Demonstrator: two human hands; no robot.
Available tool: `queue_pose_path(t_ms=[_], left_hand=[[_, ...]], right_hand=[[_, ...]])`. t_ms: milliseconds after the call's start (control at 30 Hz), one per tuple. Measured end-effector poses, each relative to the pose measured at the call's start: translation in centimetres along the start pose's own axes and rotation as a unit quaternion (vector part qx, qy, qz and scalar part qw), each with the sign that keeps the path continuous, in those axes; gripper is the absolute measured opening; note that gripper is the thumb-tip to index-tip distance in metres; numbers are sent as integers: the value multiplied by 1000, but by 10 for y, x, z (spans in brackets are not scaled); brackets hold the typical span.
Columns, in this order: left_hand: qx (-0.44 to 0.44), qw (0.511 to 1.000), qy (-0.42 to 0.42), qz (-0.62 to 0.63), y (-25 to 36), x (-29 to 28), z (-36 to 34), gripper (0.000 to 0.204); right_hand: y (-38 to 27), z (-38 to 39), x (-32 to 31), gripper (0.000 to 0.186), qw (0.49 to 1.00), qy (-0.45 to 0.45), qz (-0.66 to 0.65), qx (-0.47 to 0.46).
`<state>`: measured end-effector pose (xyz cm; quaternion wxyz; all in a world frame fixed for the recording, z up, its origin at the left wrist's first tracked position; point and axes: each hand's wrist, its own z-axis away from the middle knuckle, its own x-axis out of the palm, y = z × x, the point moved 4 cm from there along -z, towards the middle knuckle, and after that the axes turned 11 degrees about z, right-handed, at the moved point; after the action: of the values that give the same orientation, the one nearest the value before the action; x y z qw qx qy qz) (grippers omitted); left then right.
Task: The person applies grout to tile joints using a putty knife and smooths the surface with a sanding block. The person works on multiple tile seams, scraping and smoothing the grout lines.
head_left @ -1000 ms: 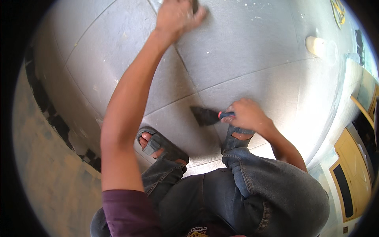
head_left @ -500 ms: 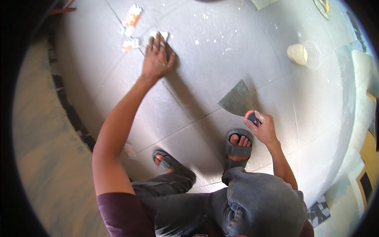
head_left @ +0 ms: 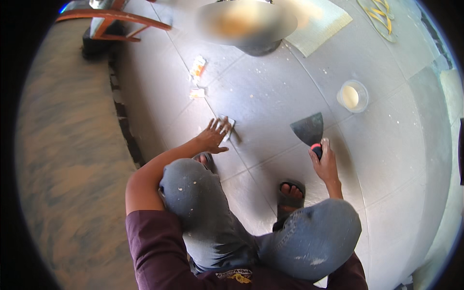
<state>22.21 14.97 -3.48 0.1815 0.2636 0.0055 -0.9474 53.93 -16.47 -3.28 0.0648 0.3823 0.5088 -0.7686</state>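
Observation:
My left hand (head_left: 216,137) reaches low over the tiled floor with its fingers spread. Its fingertips are on or just above a small flat white piece (head_left: 229,129), partly covered by them; contact is hard to judge. In my right hand (head_left: 326,163) is a wide scraper, its dark triangular blade (head_left: 309,128) pointing forward and left, its black and red handle (head_left: 316,149) wrapped by my fingers. Forward of the scraper, a clear plastic tub (head_left: 342,99) with cream-coloured paste (head_left: 350,96) stands on the floor.
Two torn orange-and-white wrappers (head_left: 197,69) lie ahead of my left hand. Farther forward are a wide round basin (head_left: 246,24), partly blurred, and a pale mat (head_left: 321,28). A reddish frame (head_left: 113,16) stands far left, yellow-strapped slippers (head_left: 379,14) far right. White specks dot the tiles.
My left hand has drawn back toward me, the white piece now nearer and more uncovered. The scraper blade has turned a little. The view has shifted forward, showing the basin and more of the frame.

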Motion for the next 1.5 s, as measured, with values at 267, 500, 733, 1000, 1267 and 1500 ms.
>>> queue_pose_path(t_ms=[267, 500, 733, 1000, 1267, 1500], left_hand=[[7, 974, 212, 78, 13, -41, -35, 98], [125, 889, 397, 191, -15, -10, -51, 66], [262, 830, 459, 176, -55, -11, -75, 62], [258, 844, 468, 32, -69, -28, -90, 62], [244, 848, 469, 38, -82, -31, -85, 63], [161, 866, 462, 103, -78, -4, -62, 61]], right_hand=[[12, -40, -25, 40, 991, -74, -68, 88], [-35, -48, 19, 24, 945, -56, -159, 280], [-122, -34, 13, 33, 947, 3, -102, 304], [-179, 24, -52, 38, 946, 75, -38, 312], [-235, -5, -39, 92, 948, 150, 78, 268], [-174, -64, 79, 78, 961, 57, -64, 262]])
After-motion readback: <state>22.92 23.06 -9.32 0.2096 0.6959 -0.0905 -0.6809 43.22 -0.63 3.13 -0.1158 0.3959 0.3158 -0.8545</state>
